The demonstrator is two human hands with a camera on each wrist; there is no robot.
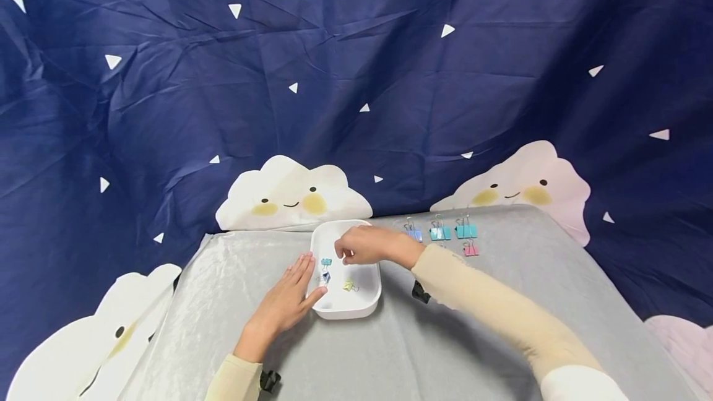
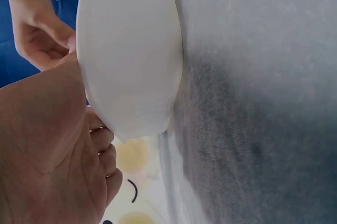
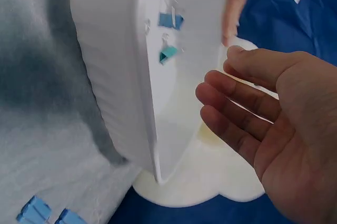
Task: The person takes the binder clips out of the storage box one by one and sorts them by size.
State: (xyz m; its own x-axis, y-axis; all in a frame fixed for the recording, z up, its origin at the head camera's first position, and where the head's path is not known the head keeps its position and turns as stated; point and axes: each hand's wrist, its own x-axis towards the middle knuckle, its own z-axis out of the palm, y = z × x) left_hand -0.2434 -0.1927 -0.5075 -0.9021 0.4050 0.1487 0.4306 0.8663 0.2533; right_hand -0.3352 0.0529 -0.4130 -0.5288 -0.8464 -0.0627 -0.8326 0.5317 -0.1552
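Two hands meet at a white tray [image 1: 350, 314]: the right hand [image 1: 364, 245] bends its fingers above it, whether pinching anything I cannot tell; the left hand [image 1: 286, 299], fingers nearly straight, touches its left side. Inside, a teal clip [image 1: 326, 262] and blue clip [image 1: 326, 278] lie left, a yellow clip [image 1: 348, 286] near right. Farther right, a pink clip [image 1: 471, 251] lies on grey cloth [image 1: 195, 327].

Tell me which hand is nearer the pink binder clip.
Right hand, over the white tray, left of the pink binder clip; the left hand is farther left, at the tray's left rim.
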